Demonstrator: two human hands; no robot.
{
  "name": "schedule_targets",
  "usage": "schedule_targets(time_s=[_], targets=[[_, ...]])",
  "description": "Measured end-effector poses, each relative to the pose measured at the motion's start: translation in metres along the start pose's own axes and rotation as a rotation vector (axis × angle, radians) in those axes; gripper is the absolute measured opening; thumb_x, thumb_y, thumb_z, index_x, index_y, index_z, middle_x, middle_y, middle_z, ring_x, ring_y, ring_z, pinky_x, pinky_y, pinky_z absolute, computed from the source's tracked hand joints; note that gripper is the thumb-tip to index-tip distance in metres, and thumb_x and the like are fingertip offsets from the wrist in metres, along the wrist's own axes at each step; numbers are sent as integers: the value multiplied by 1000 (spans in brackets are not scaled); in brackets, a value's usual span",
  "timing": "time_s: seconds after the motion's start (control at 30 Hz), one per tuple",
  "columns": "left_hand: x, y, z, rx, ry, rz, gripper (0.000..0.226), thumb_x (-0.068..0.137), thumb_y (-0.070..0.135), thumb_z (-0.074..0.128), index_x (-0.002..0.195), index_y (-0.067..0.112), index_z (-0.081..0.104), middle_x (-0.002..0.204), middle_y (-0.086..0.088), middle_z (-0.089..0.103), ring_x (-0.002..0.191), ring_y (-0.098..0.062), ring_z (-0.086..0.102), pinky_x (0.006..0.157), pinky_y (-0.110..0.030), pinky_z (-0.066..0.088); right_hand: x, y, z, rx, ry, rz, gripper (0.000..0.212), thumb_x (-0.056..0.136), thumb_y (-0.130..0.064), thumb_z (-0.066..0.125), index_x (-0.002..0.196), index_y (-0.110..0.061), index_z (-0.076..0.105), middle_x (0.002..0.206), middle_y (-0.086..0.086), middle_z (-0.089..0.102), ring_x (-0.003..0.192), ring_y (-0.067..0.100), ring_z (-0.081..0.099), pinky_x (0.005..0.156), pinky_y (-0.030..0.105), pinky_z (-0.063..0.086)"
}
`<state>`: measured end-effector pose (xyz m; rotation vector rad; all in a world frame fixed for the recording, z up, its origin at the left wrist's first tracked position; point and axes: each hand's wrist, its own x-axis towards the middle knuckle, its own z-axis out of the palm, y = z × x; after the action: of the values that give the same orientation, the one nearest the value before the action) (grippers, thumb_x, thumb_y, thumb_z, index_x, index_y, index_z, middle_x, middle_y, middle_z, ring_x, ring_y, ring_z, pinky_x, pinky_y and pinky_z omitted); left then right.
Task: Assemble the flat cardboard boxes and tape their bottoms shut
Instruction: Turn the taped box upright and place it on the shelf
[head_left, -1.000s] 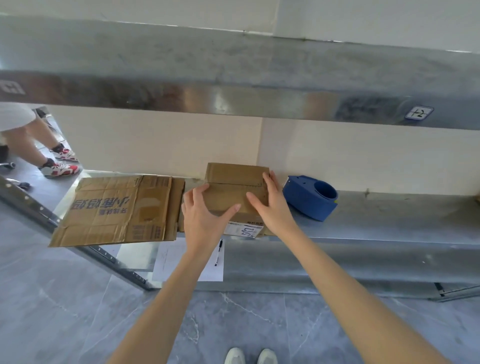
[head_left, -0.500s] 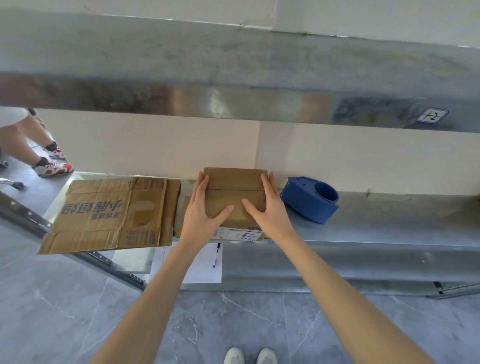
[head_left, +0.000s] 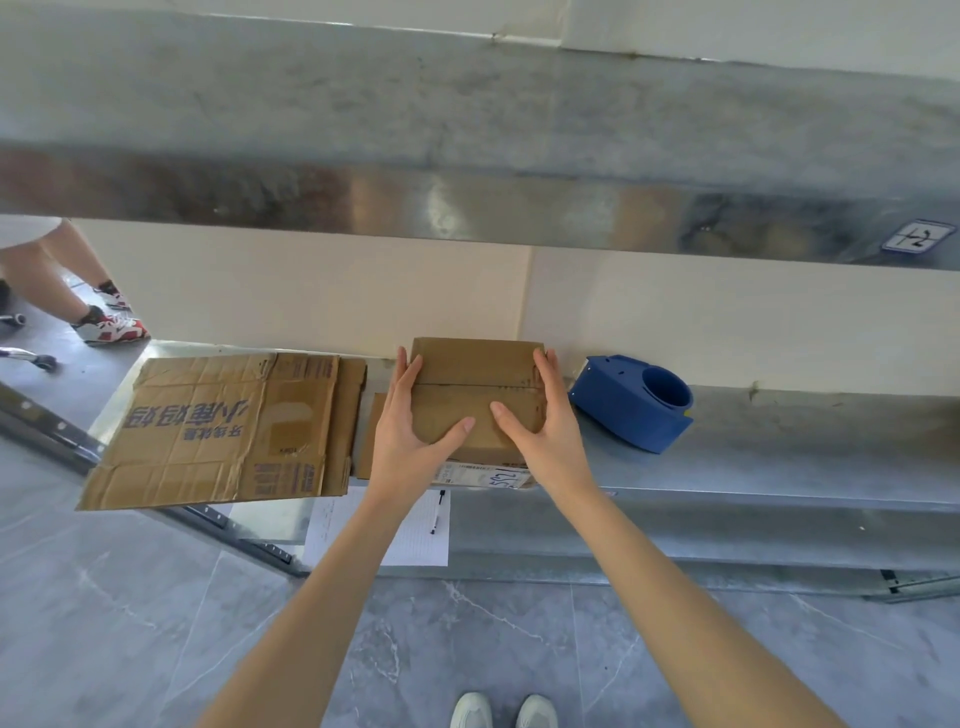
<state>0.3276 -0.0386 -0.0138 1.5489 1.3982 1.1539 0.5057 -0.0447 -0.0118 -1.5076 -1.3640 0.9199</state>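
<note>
Small cardboard box (head_left: 478, 366) on metal shelf (head_left: 779, 457), flaps folded shut on top, seam across middle. My left hand (head_left: 408, 436) spread wide on box's left edge, fingers straight, thumb pressing near flap. My right hand (head_left: 548, 431) mirrors this on right edge. Neither hand curls round anything. Flattened cardboard box (head_left: 218, 431) lies to left, overhanging shelf edge. Blue tape dispenser (head_left: 636, 402) near right hand, apart.

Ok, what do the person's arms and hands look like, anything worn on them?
The left hand and right hand are bare: no gloves, and no rings show. The left forearm and right forearm are bare too, with no sleeve, watch or band in view.
</note>
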Motion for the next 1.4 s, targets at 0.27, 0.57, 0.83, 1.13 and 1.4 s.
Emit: schedule_targets(time_s=[0.27, 0.57, 0.83, 1.13, 1.4], targets=[[2, -2, 4, -69, 44, -16, 86, 77, 28, 84, 149, 25, 38, 158, 20, 29, 143, 3, 29, 117, -42, 35, 1, 0, 1, 68, 5, 1, 80, 89, -30, 73, 155, -29, 27, 163, -20, 14, 142, -14, 14, 110, 3, 17], [1, 5, 5, -146, 53, -43, 82, 78, 20, 83, 148, 24, 40, 157, 18, 31, 143, 2, 30, 118, -38, 33, 2, -2, -2, 214, -5, 66, 85, 85, -26, 78, 152, -42, 27, 158, -22, 25, 144, -3, 23, 122, 35, 23], [-4, 6, -6, -19, -27, 51, 90, 74, 40, 80, 149, 23, 34, 163, 13, 10, 146, 4, 18, 117, -22, 23, -8, -4, -5, 75, 64, -77, 80, 83, -56, 67, 151, -29, 35, 161, -20, 21, 145, -8, 16, 118, 23, 19], [-14, -1, -18, -42, -60, 50, 93, 73, 47, 82, 149, 31, 32, 148, 21, 37, 139, 2, 33, 110, -13, 30, -8, -3, -22, -1, -34, -77, 64, 87, -50, 69, 144, -41, 42, 161, -16, 20, 145, -9, 14, 121, 33, 20], [-23, -13, -23, 41, -80, 13, 101, 70, 50, 79, 153, 34, 24, 151, 19, 33, 138, 3, 32, 107, -28, 37, -8, 7, -42, -111, -288, -63, 112, 65, -57, 86, 151, -54, 14, 163, -17, 15, 149, 1, 12, 123, 47, 20]])
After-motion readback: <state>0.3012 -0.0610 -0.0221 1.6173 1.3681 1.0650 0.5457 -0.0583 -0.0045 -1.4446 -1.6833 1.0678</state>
